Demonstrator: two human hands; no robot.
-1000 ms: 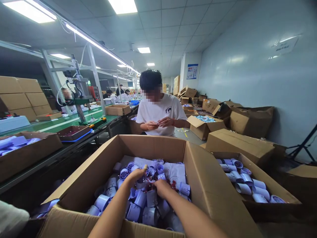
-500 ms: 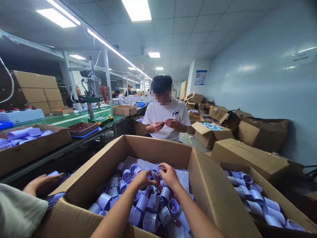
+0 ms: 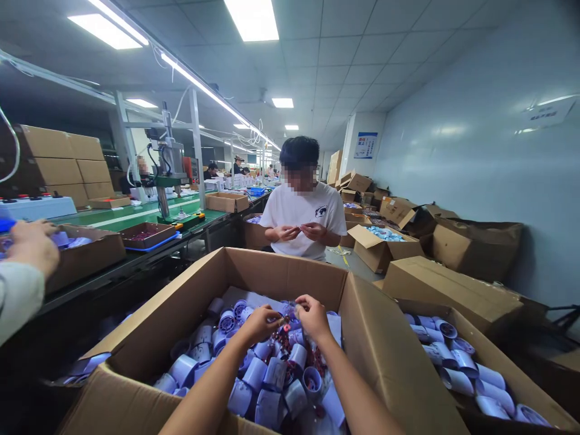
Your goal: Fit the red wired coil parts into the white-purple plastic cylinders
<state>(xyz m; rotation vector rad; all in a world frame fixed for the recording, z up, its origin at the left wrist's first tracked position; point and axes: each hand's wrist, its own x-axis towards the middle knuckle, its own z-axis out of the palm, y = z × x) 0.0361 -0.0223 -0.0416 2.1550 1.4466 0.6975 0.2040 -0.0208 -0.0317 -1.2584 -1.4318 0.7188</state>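
My left hand and my right hand are close together over a large open cardboard box. The left fingers pinch a tangle of small parts with red wires, which hangs above the pile. My right fingers are closed near a shiny, see-through bit beside the tangle; what exactly they hold is too small to make out. Below both hands, white plastic cylinders fill the box, some upright with ribbed ends, others on their sides. More red-wired pieces lie among them.
A co-worker sits opposite, handling something small. At left, another person's hand reaches over a box of white parts on the bench. A second carton of cylinders stands at right. A press machine stands on the green line.
My hands have stayed over the pile, and the left has risen slightly with the red-wired parts. The neighbour's hand at left has moved up from beside my box to the bench.
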